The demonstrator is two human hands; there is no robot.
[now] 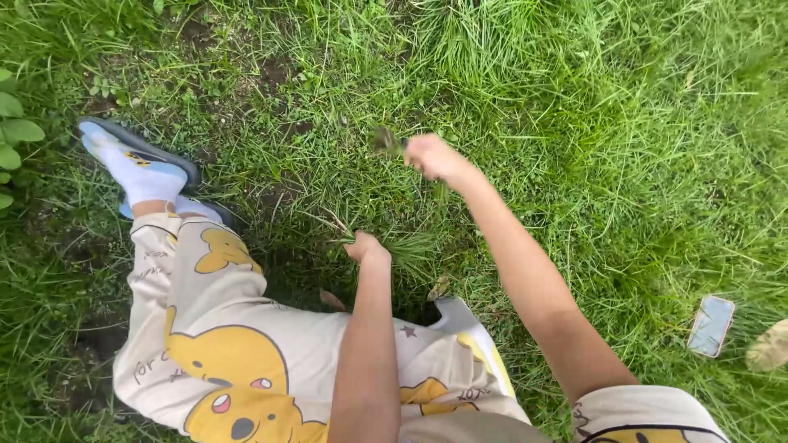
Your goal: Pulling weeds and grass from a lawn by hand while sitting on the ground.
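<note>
Gripping a grass tuft (408,246) low by the knee with the left hand (364,246); right hand (428,154) closing on pulled blades (387,141) just beyond, the tuft fanning rightward.

Long green grass (624,123) is covering nearly the whole ground, lying in thick tufts and catching soft, even daylight. Patches of dark bare soil (275,78) are showing through near the top and along the left side. Broad leaves of a plant (12,123) are poking in at the left edge. A dry pale leaf (770,346) is lying at the right edge.
</note>
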